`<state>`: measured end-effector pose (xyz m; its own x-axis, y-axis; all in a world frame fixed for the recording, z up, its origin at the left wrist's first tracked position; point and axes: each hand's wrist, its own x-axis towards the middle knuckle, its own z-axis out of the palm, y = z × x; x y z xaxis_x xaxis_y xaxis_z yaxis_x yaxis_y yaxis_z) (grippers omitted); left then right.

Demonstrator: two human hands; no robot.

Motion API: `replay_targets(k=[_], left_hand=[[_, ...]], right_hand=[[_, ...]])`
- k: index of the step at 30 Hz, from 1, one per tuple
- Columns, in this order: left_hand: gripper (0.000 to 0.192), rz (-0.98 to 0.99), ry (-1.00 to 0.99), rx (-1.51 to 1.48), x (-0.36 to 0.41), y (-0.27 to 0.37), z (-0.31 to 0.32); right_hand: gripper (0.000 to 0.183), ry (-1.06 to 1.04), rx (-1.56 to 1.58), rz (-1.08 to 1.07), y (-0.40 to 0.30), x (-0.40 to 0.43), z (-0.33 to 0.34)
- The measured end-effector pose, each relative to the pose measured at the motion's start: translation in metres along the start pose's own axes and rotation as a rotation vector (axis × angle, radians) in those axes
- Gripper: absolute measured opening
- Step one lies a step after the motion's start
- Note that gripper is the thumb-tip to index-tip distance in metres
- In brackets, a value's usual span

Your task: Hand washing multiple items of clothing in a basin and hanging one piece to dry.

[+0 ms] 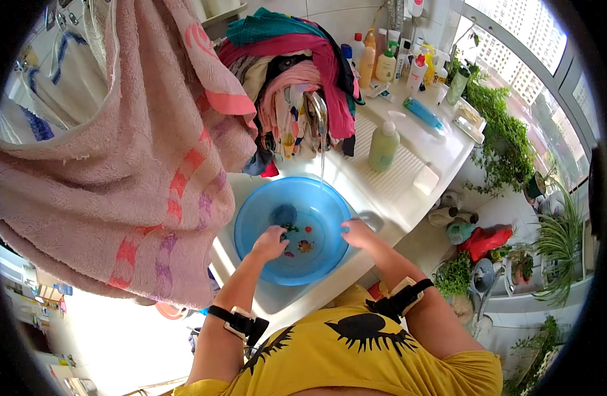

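A translucent blue plastic basin (328, 267) stands in the white sink (271, 302), with printed figures on its bottom. A thin stream of water (323, 163) falls into it from the metal faucet (317, 106). My left hand (271, 243) is over the left part of the basin, fingers bent and apart, and I see nothing held in it. At the right rim is my right hand (358, 233), with curled fingers at the edge; whether they grip the rim cannot be made out. A dark round patch shows through the basin near its left side.
A pink towel (150, 163) hangs close on the left. Behind the faucet rises a pile of clothes (293, 74). On the ribbed washboard (368, 138) stand a green pump bottle (384, 147) and a white soap bar (426, 180). Several bottles (387, 62) and plants (506, 133) line the window side.
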<state>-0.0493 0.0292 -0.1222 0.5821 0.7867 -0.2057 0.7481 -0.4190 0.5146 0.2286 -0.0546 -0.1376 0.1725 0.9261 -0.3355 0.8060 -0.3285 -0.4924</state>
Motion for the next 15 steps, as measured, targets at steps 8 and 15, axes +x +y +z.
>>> replay_targets(k=[8,15], left_hand=[[0.035,-0.111,0.066,-0.029,-0.004,0.012,-0.009],[0.031,0.019,0.235,-0.049,0.015,0.062,-0.017]], right_hand=[[0.02,0.91,0.585,-0.306,-0.103,-0.003,-0.204],[0.047,0.809,0.541,-0.629,-0.158,0.069,-0.291]])
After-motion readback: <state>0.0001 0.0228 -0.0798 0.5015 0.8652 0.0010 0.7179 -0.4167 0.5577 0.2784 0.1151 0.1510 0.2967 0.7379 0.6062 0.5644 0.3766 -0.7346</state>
